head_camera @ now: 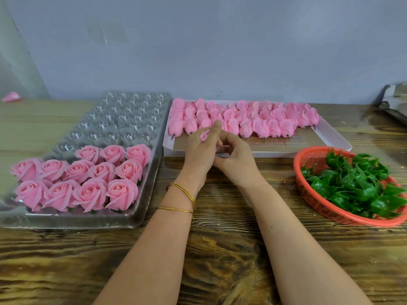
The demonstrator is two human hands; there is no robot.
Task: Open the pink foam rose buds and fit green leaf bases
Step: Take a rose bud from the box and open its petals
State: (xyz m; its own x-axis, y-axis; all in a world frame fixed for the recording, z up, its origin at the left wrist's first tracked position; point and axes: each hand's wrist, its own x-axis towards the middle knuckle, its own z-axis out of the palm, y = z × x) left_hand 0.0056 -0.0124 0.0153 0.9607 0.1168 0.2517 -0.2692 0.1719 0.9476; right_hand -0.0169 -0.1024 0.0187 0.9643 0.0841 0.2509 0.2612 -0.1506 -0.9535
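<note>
- Left hand [199, 150]: fingers [216, 126] curled around 1 small pink bud [204, 136], which shows above the back of the hand.
- Right hand [239, 158]: fingers [230, 143] curled and touching the left hand; it cannot be told whether they hold anything.
- Both hands are raised over the worktop [220, 249], with 2 bangles [184, 191] on the left wrist.
- Just beyond the fingers: a shallow white box [330, 139] with rows of closed buds [259, 126] lying on their sides, stubs toward the person.
- Left of the fingers: a clear cavity tray [123, 219] holding 12 opened roses [90, 194] in its near rows; the far cavities hold nothing.
- Right of the fingers, well apart: a red basket [308, 190] filled with green leaf bases [352, 183].
- Far right of the fingers, at the wall: a crumpled grey wrapper [394, 102].
</note>
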